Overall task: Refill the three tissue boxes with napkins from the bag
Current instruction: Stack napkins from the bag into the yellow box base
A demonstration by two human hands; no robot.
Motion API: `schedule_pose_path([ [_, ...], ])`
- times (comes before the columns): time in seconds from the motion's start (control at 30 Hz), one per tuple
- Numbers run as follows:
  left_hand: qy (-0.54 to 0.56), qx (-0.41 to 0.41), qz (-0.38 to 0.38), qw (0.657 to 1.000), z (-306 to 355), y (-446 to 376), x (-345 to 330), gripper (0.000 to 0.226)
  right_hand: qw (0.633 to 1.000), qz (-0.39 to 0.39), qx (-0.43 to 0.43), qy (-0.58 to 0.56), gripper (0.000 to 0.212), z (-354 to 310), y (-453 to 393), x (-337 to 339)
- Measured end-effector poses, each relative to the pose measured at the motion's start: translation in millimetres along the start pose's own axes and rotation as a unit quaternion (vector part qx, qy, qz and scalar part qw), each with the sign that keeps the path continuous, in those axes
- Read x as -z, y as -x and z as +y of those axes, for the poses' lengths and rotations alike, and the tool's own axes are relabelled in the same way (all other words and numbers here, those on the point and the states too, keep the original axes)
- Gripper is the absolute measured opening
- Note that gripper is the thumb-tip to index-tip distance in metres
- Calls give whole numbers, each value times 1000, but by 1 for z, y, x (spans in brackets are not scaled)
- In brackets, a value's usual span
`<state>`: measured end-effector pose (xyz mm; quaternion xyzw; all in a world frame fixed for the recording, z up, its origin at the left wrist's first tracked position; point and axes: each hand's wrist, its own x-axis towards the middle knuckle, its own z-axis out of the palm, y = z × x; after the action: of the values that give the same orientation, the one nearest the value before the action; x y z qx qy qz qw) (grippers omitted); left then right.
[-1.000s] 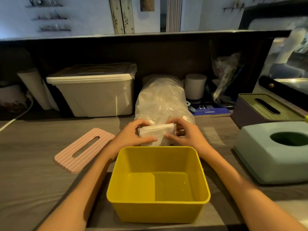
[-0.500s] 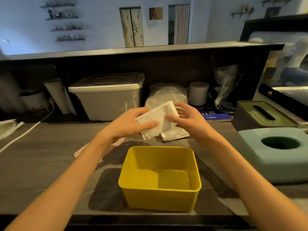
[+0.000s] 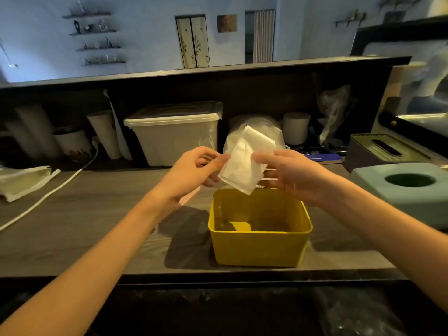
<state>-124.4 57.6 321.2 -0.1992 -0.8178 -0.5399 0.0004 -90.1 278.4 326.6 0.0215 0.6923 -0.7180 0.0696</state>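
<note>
Napkins [image 3: 244,163] tilted steeper than before, above yellow box [image 3: 259,248]

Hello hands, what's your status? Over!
Both hands, left and right, pinching napkin stack. Held above open yellow box. Nothing blocking.

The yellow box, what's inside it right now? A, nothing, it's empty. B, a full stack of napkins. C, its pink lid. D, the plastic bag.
A: the yellow box shows only its bare floor, while the napkins are held above it between the left hand and the right hand.
</note>
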Motion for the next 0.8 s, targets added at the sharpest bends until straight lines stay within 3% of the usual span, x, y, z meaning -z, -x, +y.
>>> schedule_pose_path([
  [0.07,-8,3,46,999,-17,10,-2,37,999,11,-24,43,24,1,11,-6],
  [0.17,-44,45,21,998,-38,24,-11,34,989,-8,-103,104,14,4,26,-17],
  [0.37,-86,36,-27,995,-57,30,-19,25,949,-2,-247,194,55,19,22,-35],
  [0.43,-93,13,-22,995,-61,30,-21,25,928,-31,-271,253,54,21,18,-38],
  [0.6,-95,-44,-19,994,-64,34,-29,27,891,-78,-254,367,48,30,3,-36],
  [0.8,-113,-76,-16,991,-68,32,-33,27,816,-136,-136,545,51,32,3,-19],
])
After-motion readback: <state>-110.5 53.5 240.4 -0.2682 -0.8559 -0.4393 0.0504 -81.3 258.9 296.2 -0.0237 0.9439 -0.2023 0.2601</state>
